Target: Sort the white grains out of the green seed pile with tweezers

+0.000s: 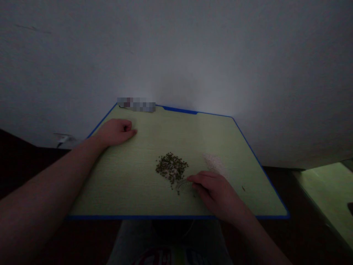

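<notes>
On the light green-topped table (149,134), a loose pile of small green-brown grains (169,163) lies near the middle, with paler grains mixed in. A smaller heap of whitish, rice-like grains (214,162) sits to its right. My right hand (216,191) is closed, its index finger and thumb at a see-through curved piece (182,184) by the near edge of the dark pile. The kind of that piece is too faint to make out. At the far left, my left hand (117,131) rests on the table with its fingers curled in, and nothing shows in them.
Blue edging (176,217) runs round the table. A blurred-out flat object (136,104) lies at the back left edge, against the pale wall (176,51). A thin brown bit (243,188) lies at the right. Another pale green surface (328,191) stands lower right.
</notes>
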Tool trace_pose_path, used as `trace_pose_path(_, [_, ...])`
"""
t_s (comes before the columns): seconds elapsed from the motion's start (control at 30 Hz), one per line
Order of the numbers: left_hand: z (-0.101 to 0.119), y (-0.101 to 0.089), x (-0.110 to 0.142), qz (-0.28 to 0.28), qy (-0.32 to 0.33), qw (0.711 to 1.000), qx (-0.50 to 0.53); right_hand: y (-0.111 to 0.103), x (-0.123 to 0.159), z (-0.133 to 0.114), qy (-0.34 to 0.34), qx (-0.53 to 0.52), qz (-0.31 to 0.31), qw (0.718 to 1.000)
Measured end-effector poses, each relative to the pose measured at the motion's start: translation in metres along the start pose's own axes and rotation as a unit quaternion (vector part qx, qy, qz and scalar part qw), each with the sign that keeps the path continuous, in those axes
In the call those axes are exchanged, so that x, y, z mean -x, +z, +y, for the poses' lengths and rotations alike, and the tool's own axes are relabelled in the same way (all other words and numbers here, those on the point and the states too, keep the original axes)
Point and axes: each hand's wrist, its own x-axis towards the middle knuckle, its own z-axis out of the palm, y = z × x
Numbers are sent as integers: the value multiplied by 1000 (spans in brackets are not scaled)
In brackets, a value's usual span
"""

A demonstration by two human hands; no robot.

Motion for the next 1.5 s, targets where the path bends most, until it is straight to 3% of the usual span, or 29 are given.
trace_pose_path(0.23, [1, 0, 0, -5, -4, 1000, -7, -4, 15, 3, 26, 12, 16, 999])
trace_pose_path(0.53, [2, -4, 2, 4, 15, 1000, 6, -3, 10, -5, 13, 7, 12, 1000])
trace_pose_path(0.8, [11, -14, 0, 39, -25, 999, -16, -12, 12, -12, 22, -1, 23, 1000])
trace_pose_path(1.07, [17, -18, -20, 36, -49, 997, -37, -20, 18, -16, 31, -1, 17, 999])
trace_pose_path(1.37, [19, -25, -55, -5, -31, 992, -120, -22, 23, -20, 43, 4, 25, 999])
trace_pose_path(1.5, [20, -27, -59, -20, -11, 992, -127, -21, 25, -21, 41, 11, 32, 999])
